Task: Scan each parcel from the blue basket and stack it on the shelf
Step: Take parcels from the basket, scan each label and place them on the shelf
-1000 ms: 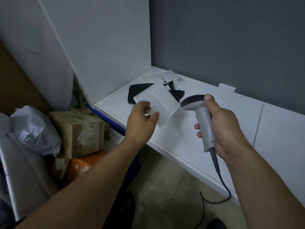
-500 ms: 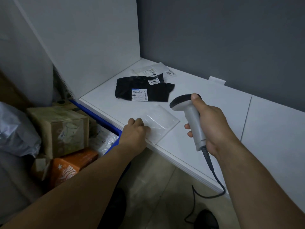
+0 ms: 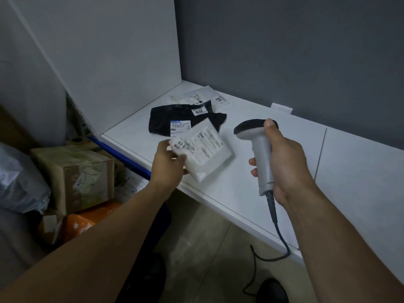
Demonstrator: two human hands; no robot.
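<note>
- Our left hand [image 3: 167, 162] pinches the white parcel [image 3: 205, 154] by its near-left edge and holds it just above the front of the shelf [image 3: 240, 193], label side up. We'd say it is tilted that way so the barcode faces the reader.
- The label is blurred here. We make out a few large digits and rows of print, nothing more.
- Our right hand [image 3: 286, 162] is wrapped firmly round the grip of the scanner [image 3: 261, 149], thumb up on the dark head, nose turned left toward the parcel. The two sit near each other but apart, which by our reckoning leaves room for the beam to catch the code.
- The cable [image 3: 276, 221] trails from the handle down past the shelf edge toward the floor, slack enough not to tug.
- Further back on the shelf lies a black parcel [image 3: 164, 122], labels up, with a pale flat parcel [image 3: 192, 98] just behind it toward the corner. That looks like the stack, so our white one probably joins it once read.
- Down left, a cardboard box [image 3: 74, 178] and an orange packet [image 3: 83, 224] sit beside a blue edge [image 3: 122, 158]. It may be the basket, though we can't be sure.
</note>
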